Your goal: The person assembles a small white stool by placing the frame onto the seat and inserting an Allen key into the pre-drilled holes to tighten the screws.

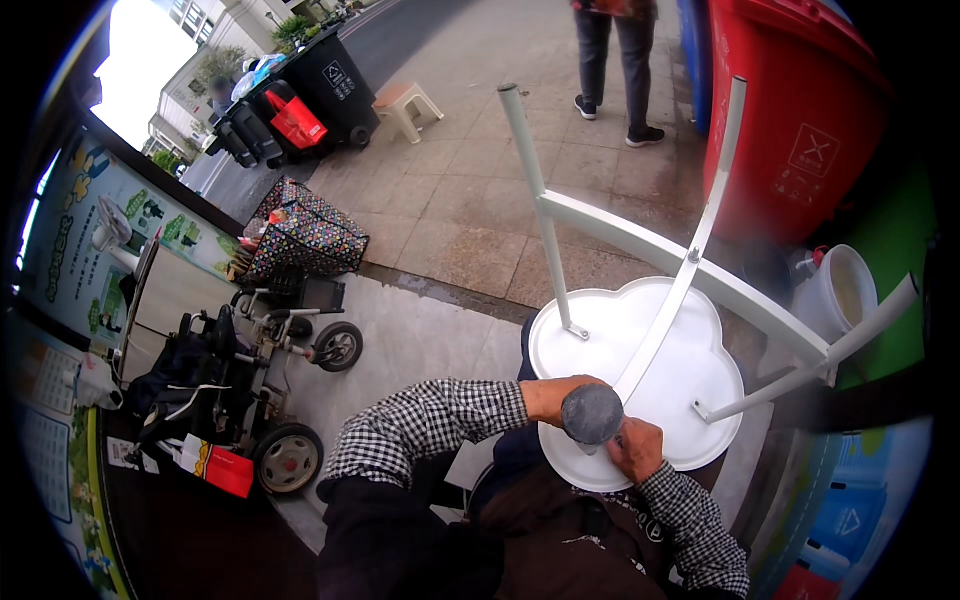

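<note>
A white scalloped tabletop (665, 345) lies upside down against my lap, its underside facing up. Four-legged framing rises from it, with white metal legs (552, 245) joined by crossing bars (640, 228). The nearest leg points at me, and its round grey foot cap (591, 414) covers what is behind it. My left hand (553, 398) reaches in from the left behind that cap, its fingers hidden. My right hand (638, 449) is closed beside the same leg, low near the tabletop. Whatever its curled fingers hold is too small or covered to make out.
A wheeled cart (240, 370) and a dotted bag (305, 235) stand at the left. Red bin (800, 120) and white bucket (845, 290) are at the right. Farther off are a stool (405, 108), dark bins (318, 85) and a standing person (617, 65).
</note>
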Demonstrator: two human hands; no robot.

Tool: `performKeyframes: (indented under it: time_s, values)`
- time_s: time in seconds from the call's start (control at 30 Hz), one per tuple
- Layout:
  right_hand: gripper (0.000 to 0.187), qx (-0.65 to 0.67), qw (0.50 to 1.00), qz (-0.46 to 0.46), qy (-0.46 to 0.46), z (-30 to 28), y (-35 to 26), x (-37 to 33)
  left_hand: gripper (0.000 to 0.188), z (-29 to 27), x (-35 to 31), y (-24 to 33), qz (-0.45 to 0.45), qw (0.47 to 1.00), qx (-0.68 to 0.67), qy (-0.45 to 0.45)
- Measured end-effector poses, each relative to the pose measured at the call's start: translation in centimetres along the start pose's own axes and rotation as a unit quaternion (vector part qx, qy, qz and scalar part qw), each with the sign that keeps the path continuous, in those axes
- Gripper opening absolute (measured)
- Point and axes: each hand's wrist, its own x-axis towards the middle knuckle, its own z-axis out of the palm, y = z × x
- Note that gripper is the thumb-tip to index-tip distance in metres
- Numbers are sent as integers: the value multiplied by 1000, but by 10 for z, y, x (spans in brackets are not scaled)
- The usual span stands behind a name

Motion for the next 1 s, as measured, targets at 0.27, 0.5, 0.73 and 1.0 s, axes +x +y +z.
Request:
performKeyframes:
  time_s: [0.27,0.5,0.73,1.0]
  values:
    - [21,-44,999,-27,-7,11,19,-7,20,37,13,-31,53,995,29,80]
    - [27,-2,1000,-9,-11,3,6,-1,17,0,0,26,-123,912,-389,51]
    - [24,-30,998,-62,13,9,12,-4,22,-5,-12,27,18,993,22,115]
    - [21,-20,998,-62,15,19,25,-10,29,14,3,4,95,985,106,100]
